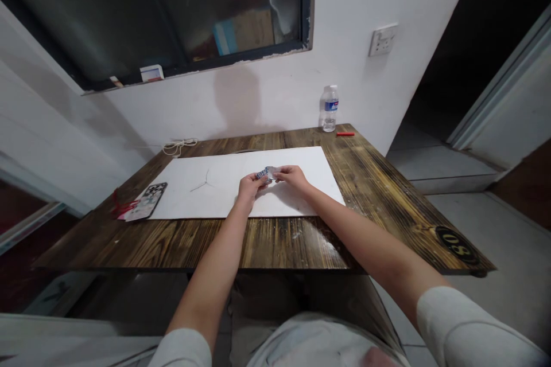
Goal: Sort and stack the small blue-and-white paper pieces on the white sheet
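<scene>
My left hand (248, 187) and my right hand (294, 175) meet over a white sheet (232, 163) spread on the table. The left hand's fingers are closed on a small, flat blue-and-white patterned piece (262, 174). Against it, my right hand pinches a small pale, silvery piece (272, 171). The two pieces touch or overlap; whether they are one thing is too small to tell. A thin dark three-armed figure (205, 183) shows on the sheet, left of my hands.
On the wooden table (365, 183) are a phone-like patterned object (150, 200) with red cord (124, 206), a pale cable (178, 146), a plastic bottle (329, 109), a red stick-like object (345, 134) and a dark round plate marked 80 (457, 244). Behind stands a white wall (284, 92).
</scene>
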### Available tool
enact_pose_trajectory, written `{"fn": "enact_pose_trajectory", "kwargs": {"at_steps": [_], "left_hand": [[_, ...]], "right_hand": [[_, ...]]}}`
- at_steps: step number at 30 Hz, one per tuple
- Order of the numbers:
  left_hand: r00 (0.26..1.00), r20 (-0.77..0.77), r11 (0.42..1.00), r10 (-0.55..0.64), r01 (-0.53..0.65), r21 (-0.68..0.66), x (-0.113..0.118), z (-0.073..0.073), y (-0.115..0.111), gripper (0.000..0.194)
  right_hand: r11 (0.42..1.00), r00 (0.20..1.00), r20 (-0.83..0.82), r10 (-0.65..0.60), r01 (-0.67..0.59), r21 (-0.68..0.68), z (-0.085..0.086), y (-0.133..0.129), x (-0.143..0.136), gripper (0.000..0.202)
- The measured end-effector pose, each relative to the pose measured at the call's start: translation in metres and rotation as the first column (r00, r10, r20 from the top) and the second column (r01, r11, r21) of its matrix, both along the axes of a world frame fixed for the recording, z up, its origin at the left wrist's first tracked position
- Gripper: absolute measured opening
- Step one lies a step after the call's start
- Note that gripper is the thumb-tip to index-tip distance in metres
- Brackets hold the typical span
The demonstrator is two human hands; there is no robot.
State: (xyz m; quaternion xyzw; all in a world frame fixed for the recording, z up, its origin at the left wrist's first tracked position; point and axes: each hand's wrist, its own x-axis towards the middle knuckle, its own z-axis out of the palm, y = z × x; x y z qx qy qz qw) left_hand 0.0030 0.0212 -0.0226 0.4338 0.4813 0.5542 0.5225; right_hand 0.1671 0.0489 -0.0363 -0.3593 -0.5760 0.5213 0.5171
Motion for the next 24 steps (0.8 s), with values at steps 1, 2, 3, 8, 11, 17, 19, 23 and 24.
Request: {"fn": "enact_pose_trajectory", "kwargs": {"at_steps": [1, 2, 3, 8, 11, 17, 19, 23, 24], "left_hand": [[1.0, -0.002, 1.0, -0.006, 0.006, -0.004, 0.0002, 0.0001, -0.0001, 0.035], [1.0, -0.004, 1.0, -0.009, 0.009, -0.008, 0.0004, 0.0003, -0.0002, 0.035], [1.0, -0.008, 1.0, -0.011, 0.011, -0.013, 0.0006, 0.0006, -0.0004, 0.035], [1.0, -0.013, 1.0, -0.004, 0.004, -0.011, 0.0017, 0.0004, -0.0003, 0.036], [1.0, -0.002, 1.0, 0.003, -0.003, -0.009, 0.0014, -0.001, 0.0009, 0.036], [0.999, 0.018, 1.0, -0.031, 0.031, -0.001, 0.0005, -0.002, 0.0015, 0.039], [0.998, 0.021, 0.998, -0.056, 0.056, -0.002, 0.0014, -0.0013, 0.0007, 0.041], [0.989, 0.038, 0.989, -0.146, 0.145, 0.032, 0.0043, 0.0008, -0.0017, 0.043], [0.986, 0.024, 0.986, -0.165, 0.163, 0.043, 0.0047, 0.001, -0.0022, 0.044]], "right_hand": [[1.0, 1.0, 0.0, 0.004, -0.004, -0.006, -0.0004, -0.0002, -0.0004, 0.026], [1.0, 1.0, -0.003, 0.006, -0.006, -0.009, -0.0008, -0.0007, -0.0009, 0.026], [1.0, 1.0, -0.01, 0.006, -0.007, -0.01, -0.0014, -0.0013, -0.0014, 0.026], [1.0, 0.999, -0.045, 0.012, -0.011, 0.011, -0.004, -0.0025, -0.002, 0.026], [1.0, 0.997, -0.077, 0.026, -0.026, 0.01, -0.0056, 0.0, -0.0022, 0.028], [1.0, 0.991, -0.132, -0.008, 0.006, -0.018, -0.0074, 0.0003, -0.0028, 0.034], [0.999, 0.992, -0.13, -0.003, -0.002, -0.039, -0.0064, -0.0017, -0.0016, 0.033], [0.999, 0.994, -0.106, 0.033, -0.036, -0.031, -0.0031, -0.0024, 0.0027, 0.031], [0.999, 0.995, -0.098, 0.033, -0.036, -0.025, -0.0025, -0.0013, 0.004, 0.031]]}}
